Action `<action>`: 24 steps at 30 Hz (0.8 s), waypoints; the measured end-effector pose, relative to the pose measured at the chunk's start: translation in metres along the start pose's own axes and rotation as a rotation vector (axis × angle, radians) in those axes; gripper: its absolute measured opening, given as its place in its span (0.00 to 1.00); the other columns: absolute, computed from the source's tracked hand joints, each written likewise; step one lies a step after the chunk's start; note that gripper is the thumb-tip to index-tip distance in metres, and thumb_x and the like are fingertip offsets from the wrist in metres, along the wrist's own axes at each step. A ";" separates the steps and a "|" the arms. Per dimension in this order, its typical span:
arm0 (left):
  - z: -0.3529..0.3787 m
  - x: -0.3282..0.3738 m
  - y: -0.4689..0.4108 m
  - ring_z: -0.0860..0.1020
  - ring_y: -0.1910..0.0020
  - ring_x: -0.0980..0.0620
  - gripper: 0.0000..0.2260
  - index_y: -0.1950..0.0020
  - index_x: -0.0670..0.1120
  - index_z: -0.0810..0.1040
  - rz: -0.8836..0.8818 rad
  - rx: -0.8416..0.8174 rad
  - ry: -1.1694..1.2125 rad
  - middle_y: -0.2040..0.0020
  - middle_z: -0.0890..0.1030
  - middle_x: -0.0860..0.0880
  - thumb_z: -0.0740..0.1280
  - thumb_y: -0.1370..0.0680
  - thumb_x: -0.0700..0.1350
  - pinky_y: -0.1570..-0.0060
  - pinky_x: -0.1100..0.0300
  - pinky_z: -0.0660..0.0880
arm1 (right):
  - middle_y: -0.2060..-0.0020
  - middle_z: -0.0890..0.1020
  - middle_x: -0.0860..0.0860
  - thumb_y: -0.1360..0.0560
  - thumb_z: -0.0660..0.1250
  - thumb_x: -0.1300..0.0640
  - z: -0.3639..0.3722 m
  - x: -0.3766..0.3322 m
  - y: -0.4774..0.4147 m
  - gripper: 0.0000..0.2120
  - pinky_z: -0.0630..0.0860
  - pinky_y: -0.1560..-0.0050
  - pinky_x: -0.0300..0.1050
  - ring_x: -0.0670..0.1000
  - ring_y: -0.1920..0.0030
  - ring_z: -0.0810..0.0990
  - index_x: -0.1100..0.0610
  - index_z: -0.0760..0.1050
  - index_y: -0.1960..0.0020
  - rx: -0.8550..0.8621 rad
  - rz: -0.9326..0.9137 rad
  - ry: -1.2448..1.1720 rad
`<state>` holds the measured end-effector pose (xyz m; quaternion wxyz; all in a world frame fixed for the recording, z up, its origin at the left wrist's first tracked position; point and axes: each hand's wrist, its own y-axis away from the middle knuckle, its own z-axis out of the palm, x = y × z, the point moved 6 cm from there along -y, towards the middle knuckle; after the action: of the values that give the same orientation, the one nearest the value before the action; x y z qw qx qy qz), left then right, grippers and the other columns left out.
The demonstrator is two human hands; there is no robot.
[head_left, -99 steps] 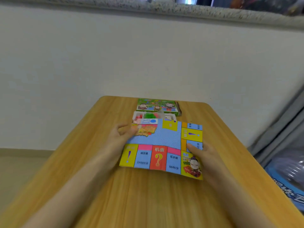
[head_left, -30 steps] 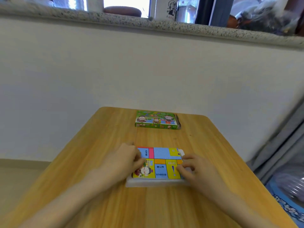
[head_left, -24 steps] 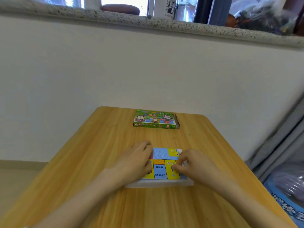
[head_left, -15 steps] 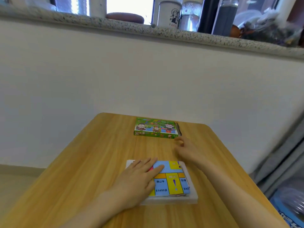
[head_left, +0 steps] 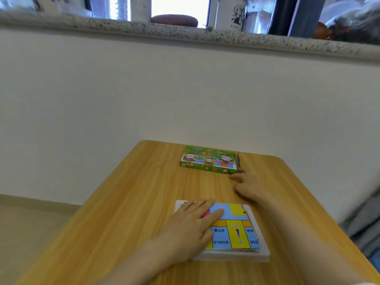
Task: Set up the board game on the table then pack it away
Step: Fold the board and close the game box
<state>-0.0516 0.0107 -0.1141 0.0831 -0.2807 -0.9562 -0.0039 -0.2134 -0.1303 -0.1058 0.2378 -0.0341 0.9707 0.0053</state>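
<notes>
Resting flat with its fingers straight and together, the left hand (head_left: 191,225) presses on the left part of the folded, brightly printed paper game board (head_left: 232,229), holding nothing in a curl. The board lies face up in a shallow white tray (head_left: 265,251), whose pale rim shows along the near and right sides and at the far left corner beyond the fingertips.

The right hand (head_left: 248,186) reaches farther up the table, loose and unclenched, thumb and fingers spread toward the near right corner of the flat green cardboard game box (head_left: 207,160) with cartoon figures on its lid. Its fingertips are at that corner; whether they touch it cannot be told.

Both box and tray sit on a light wood-grain table (head_left: 144,202) with rounded far corners. The box lies close to the far edge, the tray nearer the person, with bare wood between them.

Behind the table rises a plain off-white wall (head_left: 185,89), topped by a speckled stone ledge (head_left: 185,32) that carries a white printed mug (head_left: 230,13), a brown round object (head_left: 173,19) and a dark bottle (head_left: 304,15). Grey fabric (head_left: 366,219) hangs just beyond the table's right edge. Open tabletop lies left of the tray and the box.
</notes>
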 end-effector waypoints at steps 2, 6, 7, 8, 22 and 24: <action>0.000 0.000 0.000 0.39 0.24 0.57 0.23 0.22 0.59 0.44 -0.003 -0.006 0.000 0.22 0.41 0.55 0.46 0.16 0.51 0.30 0.61 0.34 | 0.27 0.61 0.54 0.24 0.58 0.65 0.001 0.000 0.001 0.22 0.57 0.28 0.46 0.54 0.28 0.61 0.55 0.69 0.31 -0.018 -0.001 0.012; -0.002 0.000 0.001 0.40 0.24 0.57 0.23 0.22 0.59 0.44 -0.004 -0.002 0.007 0.22 0.41 0.55 0.47 0.16 0.50 0.30 0.62 0.34 | 0.29 0.66 0.55 0.25 0.59 0.67 0.000 0.002 0.002 0.23 0.62 0.31 0.46 0.54 0.31 0.66 0.58 0.68 0.30 -0.016 -0.015 -0.026; -0.001 0.000 0.001 0.40 0.24 0.57 0.23 0.22 0.59 0.44 -0.004 0.001 0.004 0.21 0.41 0.55 0.47 0.16 0.50 0.29 0.61 0.34 | 0.30 0.66 0.54 0.25 0.59 0.67 0.000 0.003 0.003 0.23 0.63 0.32 0.46 0.54 0.32 0.67 0.58 0.68 0.31 -0.005 -0.017 -0.047; -0.001 -0.001 0.001 0.40 0.24 0.58 0.23 0.22 0.59 0.44 -0.004 0.004 -0.001 0.21 0.41 0.55 0.46 0.16 0.50 0.29 0.61 0.35 | 0.30 0.65 0.54 0.25 0.59 0.68 -0.002 0.004 0.004 0.23 0.64 0.33 0.46 0.54 0.33 0.67 0.58 0.68 0.31 0.014 -0.017 -0.074; 0.002 -0.003 0.000 0.41 0.23 0.57 0.22 0.22 0.59 0.45 -0.003 -0.004 -0.006 0.21 0.43 0.55 0.46 0.17 0.51 0.26 0.59 0.37 | 0.29 0.65 0.55 0.23 0.59 0.65 0.004 -0.007 -0.008 0.21 0.60 0.31 0.44 0.53 0.30 0.64 0.61 0.68 0.31 0.010 -0.063 -0.007; 0.002 -0.002 0.000 0.41 0.23 0.57 0.23 0.22 0.58 0.45 -0.002 -0.004 0.002 0.21 0.42 0.55 0.46 0.17 0.50 0.26 0.59 0.37 | 0.32 0.68 0.55 0.23 0.58 0.66 0.001 -0.008 0.000 0.18 0.61 0.34 0.39 0.53 0.32 0.67 0.62 0.71 0.34 0.032 -0.108 -0.035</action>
<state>-0.0499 0.0096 -0.1164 0.0835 -0.2796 -0.9565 -0.0060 -0.2059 -0.1299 -0.1034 0.2550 -0.0823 0.9632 -0.0226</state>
